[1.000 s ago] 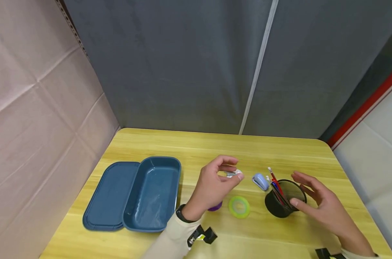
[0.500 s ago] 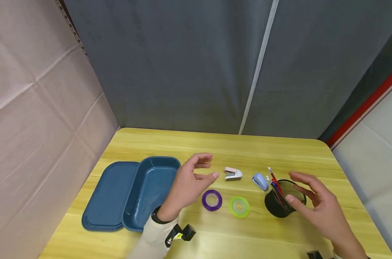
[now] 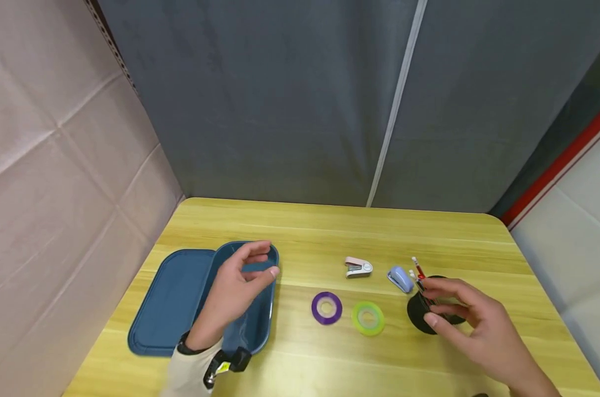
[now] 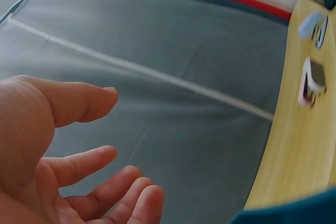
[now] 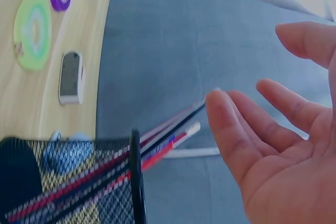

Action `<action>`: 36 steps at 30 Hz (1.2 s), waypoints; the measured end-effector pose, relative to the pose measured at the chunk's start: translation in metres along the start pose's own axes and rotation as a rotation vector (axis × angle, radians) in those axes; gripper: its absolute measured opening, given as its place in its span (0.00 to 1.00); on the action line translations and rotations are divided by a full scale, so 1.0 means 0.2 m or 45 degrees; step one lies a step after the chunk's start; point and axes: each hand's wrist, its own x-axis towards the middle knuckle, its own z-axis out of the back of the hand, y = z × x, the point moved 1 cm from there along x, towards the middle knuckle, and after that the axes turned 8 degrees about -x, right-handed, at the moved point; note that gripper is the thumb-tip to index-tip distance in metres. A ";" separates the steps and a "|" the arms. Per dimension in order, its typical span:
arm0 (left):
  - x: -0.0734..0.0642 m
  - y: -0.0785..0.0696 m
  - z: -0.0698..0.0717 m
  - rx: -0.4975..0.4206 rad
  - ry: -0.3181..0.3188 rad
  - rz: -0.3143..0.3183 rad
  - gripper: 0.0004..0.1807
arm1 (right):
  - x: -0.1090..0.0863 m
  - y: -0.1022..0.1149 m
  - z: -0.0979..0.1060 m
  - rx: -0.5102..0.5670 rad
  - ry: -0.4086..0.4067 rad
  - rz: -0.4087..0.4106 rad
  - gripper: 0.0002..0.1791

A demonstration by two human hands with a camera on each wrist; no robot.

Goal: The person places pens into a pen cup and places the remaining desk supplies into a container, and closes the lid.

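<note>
In the head view my left hand (image 3: 234, 292) hangs over the blue plastic box (image 3: 265, 325), thumb and fingers spread apart with nothing between them. My right hand (image 3: 478, 325) is over the black mesh pen holder (image 3: 419, 314) and partly covers it. Its fingers are loosely bent and hold nothing; the right wrist view shows the palm (image 5: 294, 182) empty beside the pens and pencils (image 5: 157, 150) that lean out of the holder. Left of the holder lie a light blue stapler (image 3: 400, 279) and a white and pink stapler (image 3: 358, 267).
A purple tape roll (image 3: 326, 308) and a yellow-green tape roll (image 3: 368, 318) lie flat mid-table. The box's blue lid (image 3: 168, 303) lies to its left, partly under the box in this view. A grey curtain (image 3: 280, 110) stands behind the wooden table (image 3: 300, 220).
My left hand has moved left from the white and pink stapler to over the box, uncovering the stapler and purple tape. My right hand has shifted slightly left over the pen holder.
</note>
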 end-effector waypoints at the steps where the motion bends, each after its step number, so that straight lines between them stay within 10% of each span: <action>1: -0.01 0.01 0.03 0.009 -0.009 0.004 0.31 | 0.00 0.01 -0.01 0.016 0.020 0.000 0.32; 22: -0.15 0.25 0.43 0.149 -0.291 0.293 0.35 | 0.07 -0.11 -0.33 0.184 0.352 -0.124 0.29; 36: -0.19 0.46 0.52 0.238 -0.290 0.446 0.36 | 0.05 -0.27 -0.51 -0.006 0.296 -0.177 0.31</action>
